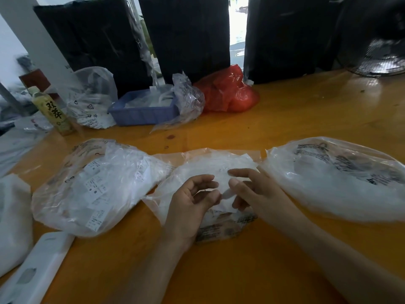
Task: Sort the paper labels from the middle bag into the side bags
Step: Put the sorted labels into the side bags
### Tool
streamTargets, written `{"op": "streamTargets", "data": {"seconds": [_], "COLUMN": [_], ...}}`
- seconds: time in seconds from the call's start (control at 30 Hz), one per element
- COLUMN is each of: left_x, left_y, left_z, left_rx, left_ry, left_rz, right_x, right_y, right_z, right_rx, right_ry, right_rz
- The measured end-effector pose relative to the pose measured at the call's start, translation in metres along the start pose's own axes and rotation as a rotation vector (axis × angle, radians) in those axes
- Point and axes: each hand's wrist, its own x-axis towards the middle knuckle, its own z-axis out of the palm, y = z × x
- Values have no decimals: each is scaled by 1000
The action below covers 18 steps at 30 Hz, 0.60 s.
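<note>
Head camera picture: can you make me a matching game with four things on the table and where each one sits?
Things:
1. red plastic bag
2. blue tray
3. drink bottle
4. middle bag

Places:
A. far left, standing upright
B. right under both hands
C. at the back, beside the dark boards, right of the tray
D. at the back, between two clear bags

Pairs: 1-C, 2-D, 3-A, 4-B
</note>
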Motion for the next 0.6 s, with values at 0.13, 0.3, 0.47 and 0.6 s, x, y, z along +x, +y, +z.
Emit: {"op": "streamTargets", "data": {"seconds": [0.13,0.3,0.47,0.6], "left_x": [-1,-1,-5,-3], "left_y": [0,1,3,6], "left_z": [-1,0,0,2], "left_rx": [148,93,143,31], "left_ry": [-32,-31,-77,17], "left_rz": [55,13,-63,-83], "right_x": [2,2,0,1], "right_y": [1,3,2,2], "right_z": [-2,-2,-1,4], "right_rx": [29,-28,-49,-182], "right_ry": [53,156,201,190], "right_rz": [-31,-61,-57,-77]}}
